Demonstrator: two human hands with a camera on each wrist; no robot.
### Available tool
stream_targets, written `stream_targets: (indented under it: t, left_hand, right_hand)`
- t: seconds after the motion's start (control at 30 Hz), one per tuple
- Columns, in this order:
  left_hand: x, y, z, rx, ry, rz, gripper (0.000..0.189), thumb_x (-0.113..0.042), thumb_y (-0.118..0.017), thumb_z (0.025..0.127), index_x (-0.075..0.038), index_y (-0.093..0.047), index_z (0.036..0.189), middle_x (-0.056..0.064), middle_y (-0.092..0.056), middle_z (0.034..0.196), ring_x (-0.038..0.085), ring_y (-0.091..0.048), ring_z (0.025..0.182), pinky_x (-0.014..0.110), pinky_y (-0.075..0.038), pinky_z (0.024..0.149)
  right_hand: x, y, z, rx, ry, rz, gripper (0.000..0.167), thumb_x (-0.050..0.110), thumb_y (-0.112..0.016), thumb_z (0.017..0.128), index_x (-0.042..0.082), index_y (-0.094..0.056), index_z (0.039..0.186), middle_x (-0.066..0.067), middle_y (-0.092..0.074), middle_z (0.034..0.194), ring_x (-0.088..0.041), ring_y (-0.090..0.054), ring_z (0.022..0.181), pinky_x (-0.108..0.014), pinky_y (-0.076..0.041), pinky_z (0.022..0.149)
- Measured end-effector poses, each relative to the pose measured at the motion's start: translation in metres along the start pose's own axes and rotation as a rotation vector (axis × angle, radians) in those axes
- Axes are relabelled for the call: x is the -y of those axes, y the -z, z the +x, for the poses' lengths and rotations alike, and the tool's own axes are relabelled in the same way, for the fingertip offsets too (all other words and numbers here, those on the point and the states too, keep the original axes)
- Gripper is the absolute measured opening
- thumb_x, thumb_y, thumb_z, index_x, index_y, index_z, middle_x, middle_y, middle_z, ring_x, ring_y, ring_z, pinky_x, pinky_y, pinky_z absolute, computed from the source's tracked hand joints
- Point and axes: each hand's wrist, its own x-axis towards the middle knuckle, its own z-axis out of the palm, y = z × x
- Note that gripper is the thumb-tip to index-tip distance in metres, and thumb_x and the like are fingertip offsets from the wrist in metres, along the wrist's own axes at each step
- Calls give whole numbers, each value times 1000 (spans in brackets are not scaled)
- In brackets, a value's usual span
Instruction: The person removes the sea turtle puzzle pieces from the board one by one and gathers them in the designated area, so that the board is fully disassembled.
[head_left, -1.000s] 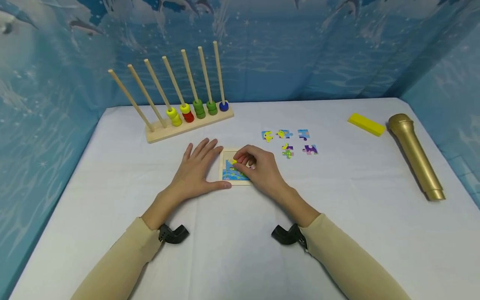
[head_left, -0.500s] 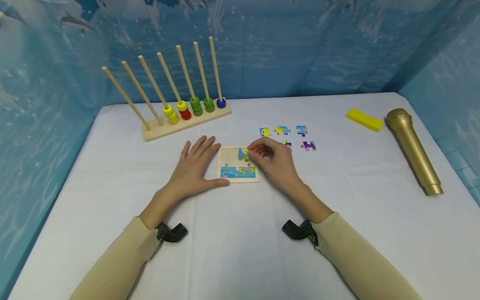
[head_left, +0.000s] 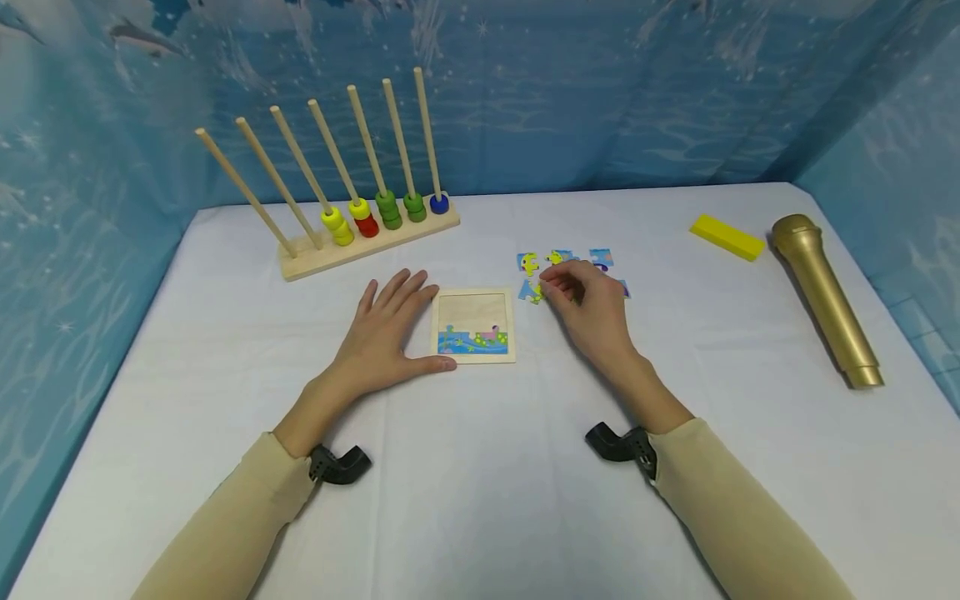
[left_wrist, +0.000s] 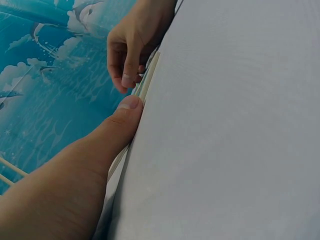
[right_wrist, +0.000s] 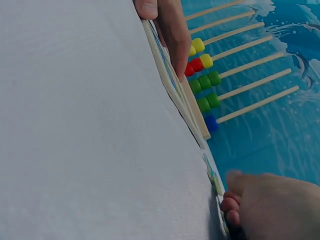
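Observation:
In the head view, my left hand (head_left: 378, 337) lies with fingers spread beside a small wooden puzzle tray (head_left: 437, 329); the index fingertip and thumb touch its left side. A strip of blue sea picture (head_left: 472, 343) fills the tray's lower part, and bare wood shows above. Right of the tray, my right hand (head_left: 592, 312) has curled fingers, with thumb and index pinching the right edge of a blue-and-yellow puzzle piece (head_left: 528, 292) at the table. In the right wrist view that hand is blurred. Several loose pieces lie around it, some partly hidden under the fingers.
A wooden bead stand (head_left: 375, 242) with tall pegs and coloured beads stands at the back left. At the right lie a yellow block (head_left: 727, 237) and a gold microphone (head_left: 828, 300). Blue sea-patterned curtain (head_left: 600, 100) borders the white-covered table.
My right hand has lifted the blue-and-yellow puzzle piece out of the tray and carried it right to the loose pieces. My left hand has stayed at the tray's left side.

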Motion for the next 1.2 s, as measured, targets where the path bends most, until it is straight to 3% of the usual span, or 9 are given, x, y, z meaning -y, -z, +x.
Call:
stream_targets:
  t: [0.17,0.37,0.6,0.87,1.03,1.2]
  left_hand:
    - [0,1,0,-1,-4,-3,108,-78,-71,79,-21,-36,164,5,-25,176,28,-12,165,63,-1,130]
    - [0,1,0,-2,-5,-8,108,-78,-72,79,-21,-37,164,4,-25,176,28,-11,165,62,-1,130]
    - [0,1,0,3,-3,-6,108,-78,-71,79,-21,-37,164,4,-24,176,28,-11,165,62,-1,131]
    - [0,-1,2,-10,-14,-3,108,-79,-70,79,-21,-36,164,4,-24,176,27,-11,165,61,0,131]
    - [2,-2,4,-11,-10,-3,108,-79,-69,80,-21,-36,164,3,-24,176,26,-10,165,60,1,131]
    - [4,-2,2,-9,-10,0,108,-79,-69,80,-22,-35,165,3,-24,176,26,-10,165,60,1,131]
  right_hand:
    - [0,-2,-2,63,13,-67,29,10,-87,88,2,-76,114,-12,-69,104,-23,-62,92,-28,-49,80]
    - [3,-2,-2,81,23,-95,24,7,-83,91,2,-77,113,-12,-69,107,-24,-63,95,-35,-52,83]
    - [2,-2,-3,68,47,-80,23,2,-81,89,1,-77,112,-13,-68,105,-24,-63,91,-33,-50,81]
    - [3,-3,-4,-1,119,-16,22,0,-78,89,3,-78,110,-12,-68,97,-21,-59,83,-24,-45,73]
    - [14,-14,-7,45,158,44,19,3,-80,89,4,-78,108,-11,-70,96,-21,-61,83,-25,-48,75]
    - [25,-25,-14,138,146,78,16,13,-84,89,8,-79,103,-5,-70,95,-18,-60,82,-27,-49,76]
